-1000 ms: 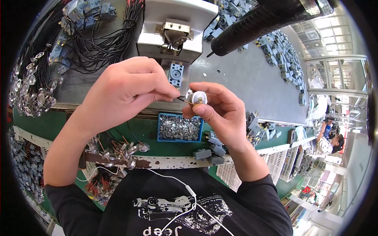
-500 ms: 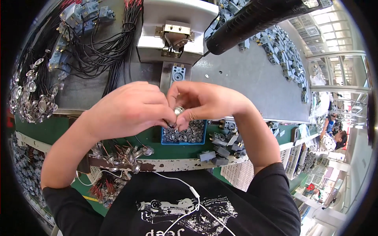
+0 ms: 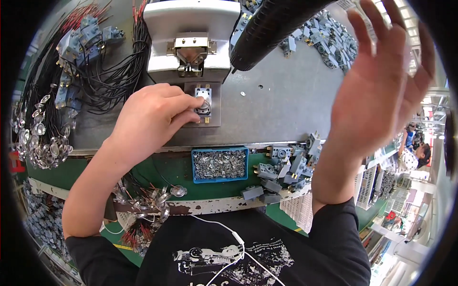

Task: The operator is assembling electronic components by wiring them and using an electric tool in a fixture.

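My left hand (image 3: 155, 112) reaches in to a grey switch-like block (image 3: 203, 91) with brass terminals. The block sits on a flat metal plate (image 3: 216, 117) in front of a white press-like machine (image 3: 191, 14). Thumb and forefinger of that hand pinch a round silver metal disc (image 3: 205, 104) on the block's face, partly hidden by the fingertips. My right hand (image 3: 377, 81) is raised at the upper right, fingers spread and slightly blurred, holding nothing. It is to the right of a thick black cylindrical bar (image 3: 267, 35) and apart from it.
A blue tray (image 3: 221, 180) of small metal pieces stands at the front edge. Grey blocks (image 3: 286, 167) lie to its right, and more (image 3: 329, 38) are heaped far right. Black wires (image 3: 112, 71) and silver discs on leads (image 3: 40, 126) are at left.
My hands have parted. The left moved forward to the block on the plate, where the silver disc now is. The right went up and to the right, its fingers opening.
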`<state>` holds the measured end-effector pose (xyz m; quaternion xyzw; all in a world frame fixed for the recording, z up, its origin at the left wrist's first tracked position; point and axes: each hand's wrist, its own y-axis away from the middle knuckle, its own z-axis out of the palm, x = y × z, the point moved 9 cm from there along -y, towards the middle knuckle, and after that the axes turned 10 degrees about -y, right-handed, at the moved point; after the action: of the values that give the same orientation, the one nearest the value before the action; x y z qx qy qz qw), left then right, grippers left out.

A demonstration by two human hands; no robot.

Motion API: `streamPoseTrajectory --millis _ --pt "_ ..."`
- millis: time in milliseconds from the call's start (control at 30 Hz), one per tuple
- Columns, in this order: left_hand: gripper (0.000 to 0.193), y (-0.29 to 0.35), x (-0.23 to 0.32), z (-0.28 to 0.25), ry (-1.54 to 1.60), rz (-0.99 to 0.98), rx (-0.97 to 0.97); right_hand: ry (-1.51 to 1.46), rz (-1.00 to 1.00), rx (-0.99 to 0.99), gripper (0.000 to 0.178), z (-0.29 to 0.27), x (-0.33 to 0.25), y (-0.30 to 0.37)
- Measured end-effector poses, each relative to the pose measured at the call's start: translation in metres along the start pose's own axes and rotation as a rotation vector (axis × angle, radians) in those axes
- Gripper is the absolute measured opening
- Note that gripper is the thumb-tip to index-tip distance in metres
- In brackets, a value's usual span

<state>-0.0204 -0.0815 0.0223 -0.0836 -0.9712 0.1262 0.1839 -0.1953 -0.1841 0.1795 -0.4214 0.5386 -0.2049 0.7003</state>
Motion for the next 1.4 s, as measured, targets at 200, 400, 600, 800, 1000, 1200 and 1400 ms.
streamPoseTrajectory --millis 200,400,600,800,1000,1200,1400 --pt "0.016 -0.005 -0.006 0.004 0.017 -0.065 -0.081 -0.068 0.086 0.036 0.034 0.021 0.049 -0.007" --pt "0.018 0.0 -0.004 0.005 0.002 -0.066 -0.03 -0.15 0.177 0.006 0.035 0.021 0.045 0.0" --pt "0.02 0.0 -0.006 0.005 0.017 -0.06 -0.053 -0.229 0.269 -0.041 0.037 0.054 0.057 0.005" --pt "0.02 0.004 -0.005 0.011 -0.049 -0.062 -0.046 -0.319 0.35 -0.11 0.04 0.094 0.076 0.003" --pt "0.021 0.003 -0.004 0.01 -0.04 -0.059 -0.041 -0.523 0.343 -0.005 0.039 0.108 0.071 0.006" --pt "0.023 0.005 -0.006 0.011 -0.02 -0.083 -0.063 -0.472 0.328 -0.077 0.044 0.124 0.064 0.008" --pt "0.024 0.0 -0.003 0.013 -0.068 -0.1 -0.126 -0.399 0.32 -0.032 0.069 0.129 0.054 0.005"
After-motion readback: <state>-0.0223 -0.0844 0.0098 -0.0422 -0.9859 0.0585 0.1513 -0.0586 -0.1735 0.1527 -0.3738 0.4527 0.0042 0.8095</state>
